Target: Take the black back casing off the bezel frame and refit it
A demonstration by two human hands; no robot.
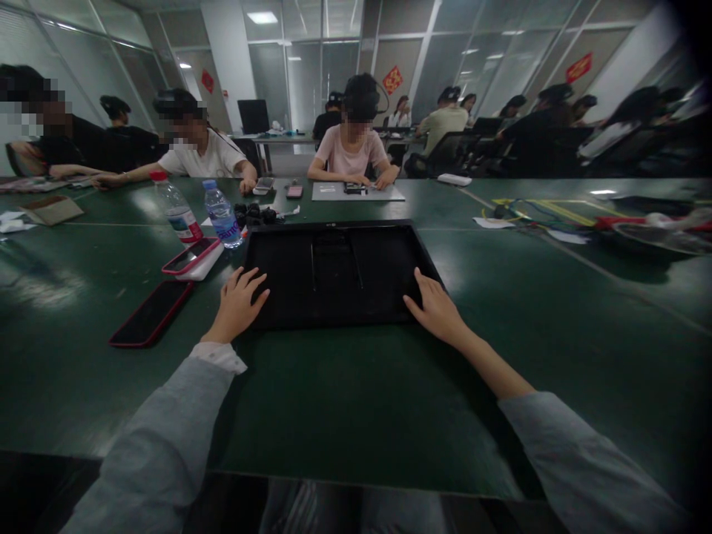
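Fingers (254,284) spread, gripping nothing, left hand (232,305) and right hand (437,308) touch the black panel (337,300) between them, maybe to steady it.

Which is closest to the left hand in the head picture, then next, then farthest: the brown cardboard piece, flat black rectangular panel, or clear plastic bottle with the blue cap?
From the left hand:
1. Flat black rectangular panel: left edge at the fingers.
2. Clear plastic blue-capped bottle: beyond the hand, slightly left.
3. Brown cardboard piece: farther off, at far left.
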